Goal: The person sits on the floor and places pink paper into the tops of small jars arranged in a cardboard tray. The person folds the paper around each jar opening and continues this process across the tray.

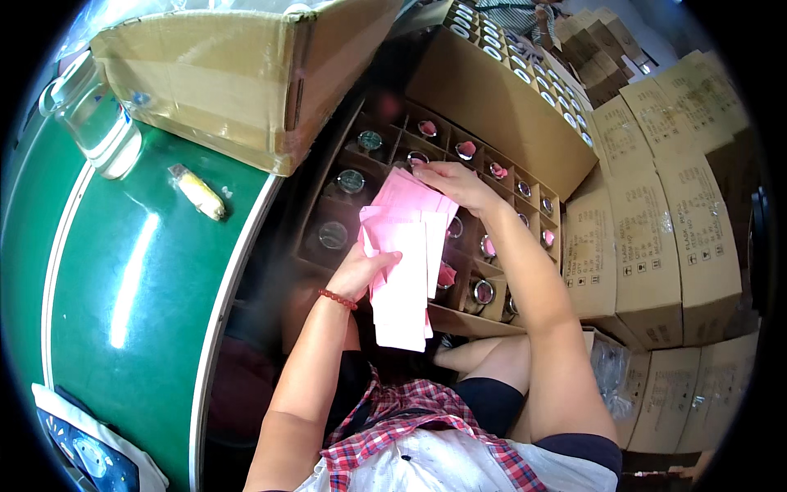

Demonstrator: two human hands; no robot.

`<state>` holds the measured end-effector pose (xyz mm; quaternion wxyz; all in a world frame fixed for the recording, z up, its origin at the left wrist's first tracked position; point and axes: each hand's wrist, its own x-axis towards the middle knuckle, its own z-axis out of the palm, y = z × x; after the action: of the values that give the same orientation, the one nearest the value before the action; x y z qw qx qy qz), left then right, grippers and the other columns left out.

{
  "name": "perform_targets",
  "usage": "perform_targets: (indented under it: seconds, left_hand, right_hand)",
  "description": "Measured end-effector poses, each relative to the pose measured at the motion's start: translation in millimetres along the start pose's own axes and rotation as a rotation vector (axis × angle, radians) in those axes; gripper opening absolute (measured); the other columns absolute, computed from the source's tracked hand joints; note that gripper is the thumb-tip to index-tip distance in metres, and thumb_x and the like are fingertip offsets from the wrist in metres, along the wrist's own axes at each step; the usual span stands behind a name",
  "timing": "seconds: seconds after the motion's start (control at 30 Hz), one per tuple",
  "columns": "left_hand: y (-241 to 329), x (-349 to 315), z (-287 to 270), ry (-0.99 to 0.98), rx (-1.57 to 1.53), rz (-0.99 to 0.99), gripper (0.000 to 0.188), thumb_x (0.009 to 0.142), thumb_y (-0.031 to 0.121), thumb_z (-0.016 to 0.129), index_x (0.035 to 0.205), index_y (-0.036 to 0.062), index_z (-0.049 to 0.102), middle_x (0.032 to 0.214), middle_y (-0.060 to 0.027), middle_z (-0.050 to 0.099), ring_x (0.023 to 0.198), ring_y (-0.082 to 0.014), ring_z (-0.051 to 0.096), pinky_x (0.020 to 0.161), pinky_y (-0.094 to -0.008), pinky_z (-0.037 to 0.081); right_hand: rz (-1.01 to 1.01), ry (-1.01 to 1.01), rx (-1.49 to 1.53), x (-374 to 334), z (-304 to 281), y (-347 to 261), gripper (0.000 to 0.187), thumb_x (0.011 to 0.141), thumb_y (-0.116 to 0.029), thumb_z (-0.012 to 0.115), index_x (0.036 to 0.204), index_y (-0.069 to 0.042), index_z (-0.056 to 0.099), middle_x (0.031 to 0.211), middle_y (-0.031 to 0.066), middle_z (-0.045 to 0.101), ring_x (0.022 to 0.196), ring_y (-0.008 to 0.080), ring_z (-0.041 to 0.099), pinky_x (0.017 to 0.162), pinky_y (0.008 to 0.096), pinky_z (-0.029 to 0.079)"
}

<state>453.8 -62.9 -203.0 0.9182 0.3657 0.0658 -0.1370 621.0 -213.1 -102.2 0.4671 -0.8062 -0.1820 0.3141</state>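
Observation:
My left hand [359,267] grips a fanned stack of pink paper sheets [402,283], its thumb across the top sheet. Past the stack's far edge, my right hand [456,182] has its fingers pinched together at the shiny round mouth of a bottle [416,157], where some pink paper shows; the fingertips are partly hidden. Both hands are over an open carton [459,321] split by cardboard dividers. Several bottles stand upright in its cells. Crumpled pink paper [466,149] pokes from some mouths, while others, like the bottle [351,181] at the left, show none.
At left is a green table [164,303] with a clear water jug [102,131], a yellow-handled cutter [198,193] and a large carton [205,78]. Another carton of white-topped items [521,75] stands beyond. Stacked cartons [639,213] line the right. Another person [525,20] is at the far edge.

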Motion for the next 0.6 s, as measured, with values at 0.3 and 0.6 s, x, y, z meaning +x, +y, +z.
perform_targets:
  seconds: [0.3,0.6]
  left_hand:
    - [6,-2,3,-0.109,-0.007,-0.048,0.048,0.078,-0.002,0.063,0.122,-0.0024,0.045,0.109,-0.0124,0.060,0.099,-0.0210,0.061,0.088,-0.0336,0.050]
    - [2,-1,0,-0.064,-0.049,0.006,0.050,0.079,-0.003,0.062,0.125,-0.0008,0.043,0.111,-0.0127,0.060,0.101,-0.0214,0.060,0.088,-0.0346,0.049]
  right_hand:
    - [0.012,0.030,-0.195,-14,-15,-16,0.031,0.081,-0.030,0.069,0.079,0.001,0.064,0.071,0.0008,0.060,0.063,0.0057,0.052,0.054,0.0243,0.042]
    - [0.075,-0.028,-0.154,-43,-35,-39,0.024,0.087,-0.023,0.063,0.083,0.001,0.063,0.070,-0.0034,0.057,0.064,0.0043,0.049,0.057,0.0215,0.037]
